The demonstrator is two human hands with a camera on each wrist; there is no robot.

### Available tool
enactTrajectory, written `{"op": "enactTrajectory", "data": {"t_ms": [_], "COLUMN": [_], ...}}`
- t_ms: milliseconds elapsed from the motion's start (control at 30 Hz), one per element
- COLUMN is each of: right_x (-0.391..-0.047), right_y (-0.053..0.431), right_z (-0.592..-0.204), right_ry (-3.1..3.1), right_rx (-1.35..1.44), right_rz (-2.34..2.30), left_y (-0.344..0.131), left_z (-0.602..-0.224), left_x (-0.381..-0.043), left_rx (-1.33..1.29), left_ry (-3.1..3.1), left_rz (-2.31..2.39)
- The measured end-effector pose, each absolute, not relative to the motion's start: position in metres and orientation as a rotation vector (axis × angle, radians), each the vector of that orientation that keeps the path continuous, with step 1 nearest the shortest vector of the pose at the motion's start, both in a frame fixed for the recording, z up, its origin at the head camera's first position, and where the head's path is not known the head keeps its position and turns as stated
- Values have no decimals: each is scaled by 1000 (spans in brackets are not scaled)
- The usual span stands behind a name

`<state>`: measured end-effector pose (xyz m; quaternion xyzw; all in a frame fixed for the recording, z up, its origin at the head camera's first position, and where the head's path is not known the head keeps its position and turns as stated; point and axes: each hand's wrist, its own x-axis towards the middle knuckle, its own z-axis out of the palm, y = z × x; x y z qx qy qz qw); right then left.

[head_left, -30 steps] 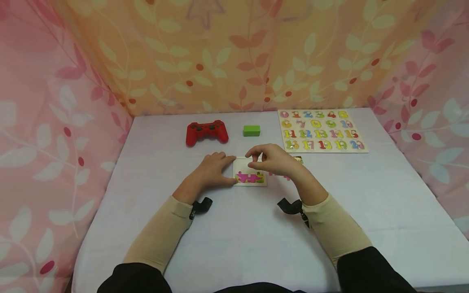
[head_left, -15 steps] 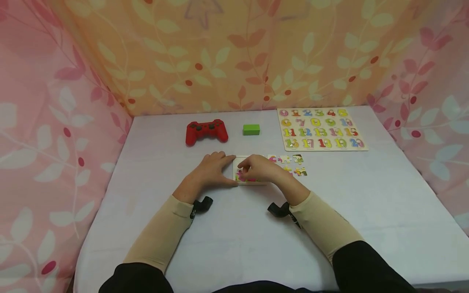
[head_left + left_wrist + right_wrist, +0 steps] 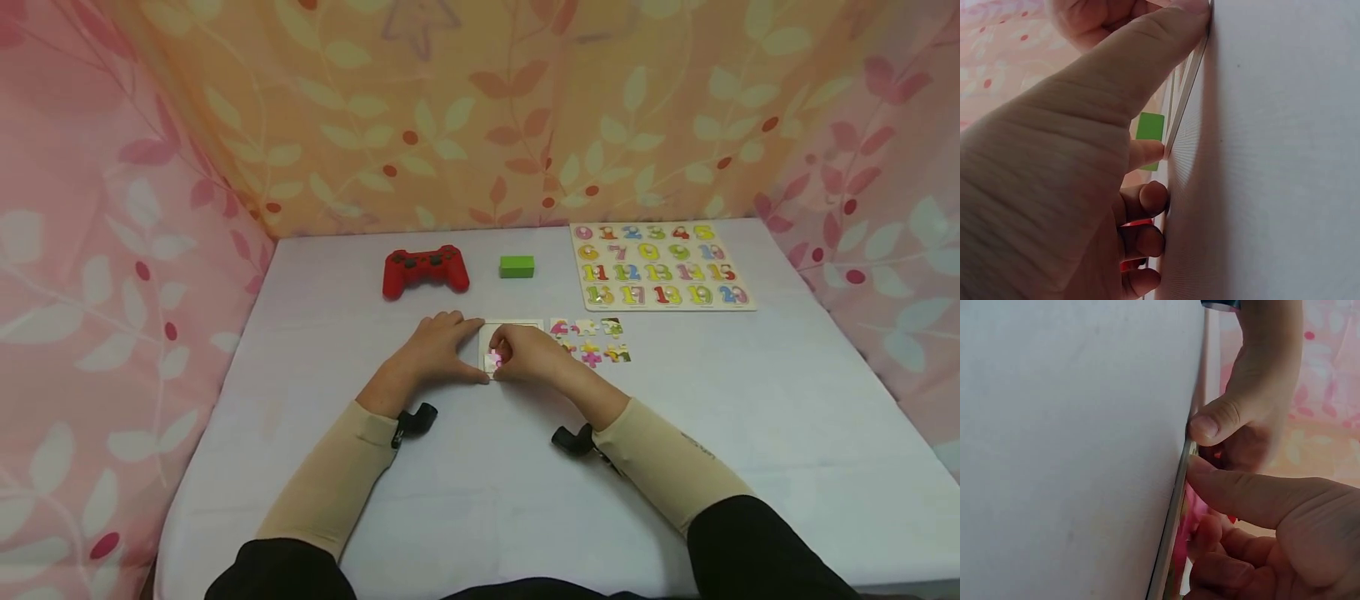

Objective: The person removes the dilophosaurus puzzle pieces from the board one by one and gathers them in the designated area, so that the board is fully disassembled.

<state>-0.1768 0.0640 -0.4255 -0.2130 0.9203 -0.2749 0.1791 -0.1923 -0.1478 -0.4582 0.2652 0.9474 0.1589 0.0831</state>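
My left hand (image 3: 433, 352) holds the left side of a small jigsaw puzzle board (image 3: 486, 335), its thumb at the near corner and its index finger at the far corner. The other left fingertips rest on the table in the left wrist view. Bent over the board is my right hand (image 3: 534, 354), thumb and index finger pinching a pink-and-white puzzle piece (image 3: 492, 360) near the left end of the near row. The right hand hides most of the board. Several loose puzzle pieces (image 3: 612, 327) lie to the right, some partly behind that hand.
A red game controller (image 3: 425, 271) and a green block (image 3: 517, 267) sit beyond the board. At the back right lies a number board (image 3: 663, 267). Floral curtains (image 3: 480, 125) surround the white-covered table (image 3: 480, 500) at the back and sides.
My right hand has moved left and down onto the near-left part of the board, uncovering the loose pieces at right. My left hand has stayed at the board's side.
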Motion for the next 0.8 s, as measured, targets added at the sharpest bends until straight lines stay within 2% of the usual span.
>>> {"op": "enactTrajectory", "data": {"t_ms": [400, 800], "right_x": [-174, -171], "right_y": [63, 69], "right_z": [-431, -417], "right_ry": [2671, 2727], "right_rx": [-643, -714], "right_rz": [-747, -732], "left_y": [-148, -147], "left_z": [-457, -457], "left_x": [-190, -193], "left_rx": [765, 767], "left_ry": [2816, 2819], "left_rz": [502, 493]}}
